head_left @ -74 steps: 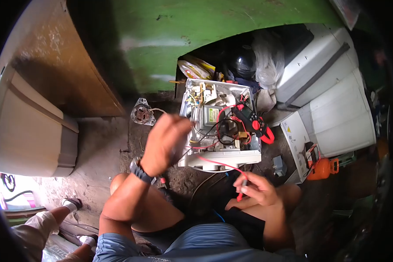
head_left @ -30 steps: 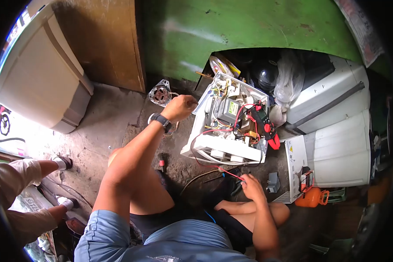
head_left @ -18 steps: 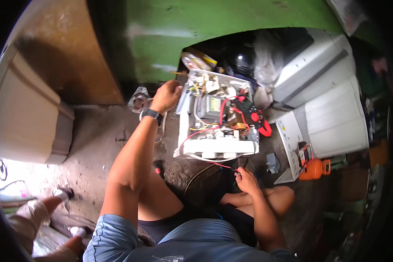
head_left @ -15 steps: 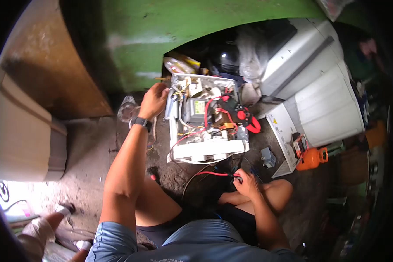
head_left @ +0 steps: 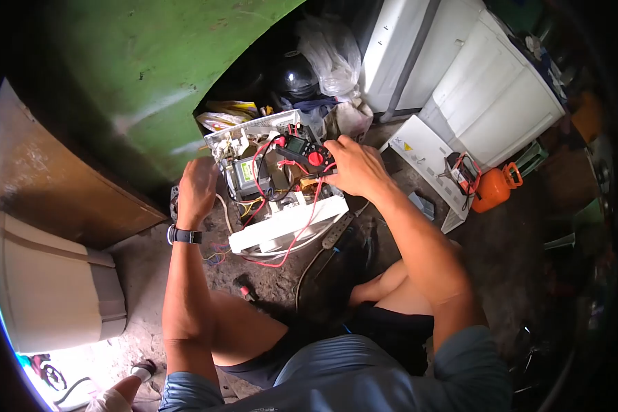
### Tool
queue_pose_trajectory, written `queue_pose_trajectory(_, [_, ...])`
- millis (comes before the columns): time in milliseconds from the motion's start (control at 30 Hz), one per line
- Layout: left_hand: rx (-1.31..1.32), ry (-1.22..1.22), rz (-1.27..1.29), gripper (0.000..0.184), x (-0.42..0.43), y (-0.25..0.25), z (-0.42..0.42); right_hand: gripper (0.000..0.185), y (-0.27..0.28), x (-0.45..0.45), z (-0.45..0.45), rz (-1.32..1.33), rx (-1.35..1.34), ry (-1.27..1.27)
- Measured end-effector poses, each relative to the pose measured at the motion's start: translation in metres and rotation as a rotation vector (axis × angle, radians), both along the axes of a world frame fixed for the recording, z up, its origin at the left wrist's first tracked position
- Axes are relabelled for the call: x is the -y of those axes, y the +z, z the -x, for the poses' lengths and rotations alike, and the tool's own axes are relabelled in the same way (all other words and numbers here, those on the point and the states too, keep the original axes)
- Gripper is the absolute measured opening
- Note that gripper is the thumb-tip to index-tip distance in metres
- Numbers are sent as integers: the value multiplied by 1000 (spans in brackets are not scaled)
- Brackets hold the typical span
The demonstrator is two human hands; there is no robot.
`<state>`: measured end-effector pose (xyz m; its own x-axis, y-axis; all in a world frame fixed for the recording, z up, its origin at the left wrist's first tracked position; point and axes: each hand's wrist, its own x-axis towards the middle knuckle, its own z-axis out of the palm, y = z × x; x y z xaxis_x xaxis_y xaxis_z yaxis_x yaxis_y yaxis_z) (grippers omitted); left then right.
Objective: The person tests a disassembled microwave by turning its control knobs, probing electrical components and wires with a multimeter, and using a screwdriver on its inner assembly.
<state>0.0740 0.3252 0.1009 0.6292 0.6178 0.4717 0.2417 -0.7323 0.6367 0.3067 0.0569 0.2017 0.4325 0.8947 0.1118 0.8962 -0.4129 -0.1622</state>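
Observation:
An opened appliance point(head_left: 288, 225), its white casing exposing wires and a metal transformer point(head_left: 246, 175), sits on the floor before me. A black-and-red clamp meter point(head_left: 302, 150) lies over its right side, red leads trailing from it. My right hand point(head_left: 357, 168) closes around the meter's right end, thumb and fingers on either side; the red jaw is hidden beneath it. At the casing's left edge, my left hand point(head_left: 198, 189) is closed with its fingers curled over the rim; the fingertips are partly hidden.
A power strip point(head_left: 336, 232) and cable lie right of the appliance. Further right are a white panel point(head_left: 426, 154), a small metal box point(head_left: 421, 204) and an orange gas canister point(head_left: 494, 187). A dark-and-red tool point(head_left: 246, 288) rests near my knee. Another person's foot point(head_left: 143, 371) shows lower left.
My right hand has left the red lead near my knee and moved up to the clamp meter. The appliance appears turned and further left as the view shifts. My left hand stays at its left edge.

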Motion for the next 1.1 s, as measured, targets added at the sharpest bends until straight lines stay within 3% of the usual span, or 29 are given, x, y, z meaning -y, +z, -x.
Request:
queue_pose_trajectory(133, [-180, 15, 170, 39, 17, 5, 37, 63, 9, -4, 10, -16, -75, 20])
queue_pose_trajectory(200, [-341, -292, 683, 50, 19, -1, 55, 62, 11, -5, 24, -196, -195, 68])
queue_pose_trajectory(267, [-385, -398, 939, 57, 35, -2, 70, 65, 9, -7, 40, -288, -299, 130])
queue_pose_trajectory(400, [-219, -377, 1159, 61, 69, 1, 84, 64, -4, -5, 92, -481, -363, 335])
queue_pose_trajectory(433, [-145, -350, 1284, 59, 49, -41, 94, 63, -6, -3, 105, -533, -395, 390])
queue_pose_trajectory(533, [63, -400, 1273, 57, 44, -61, 110, 62, -13, -2, 145, -523, -470, 458])
queue_pose_trajectory(667, [82, -473, 1222, 60, 67, -23, 105, 66, -8, 4, 182, -587, -563, 540])
queue_pose_trajectory(733, [72, -532, 1180, 62, 78, -4, 110, 65, -11, 2, 197, -712, -766, 654])
queue_pose_trajectory(800, [78, -609, 1135, 63, 86, 11, 118, 63, -1, 2, 204, -875, -740, 701])
queue_pose_trajectory(933, [116, -847, 990, 66, 96, 45, 132, 63, 28, 33, 166, -722, -865, 763])
queue_pose_trajectory(1033, [171, -934, 942, 68, 98, 56, 141, 61, 48, 82, 86, -705, -778, 687])
queue_pose_trajectory(1067, [214, -877, 999, 64, 99, 50, 140, 60, 46, 99, 43, -712, -421, 672])
queue_pose_trajectory(1100, [147, -752, 1030, 61, 94, 42, 144, 55, 56, 124, 23, -632, -326, 488])
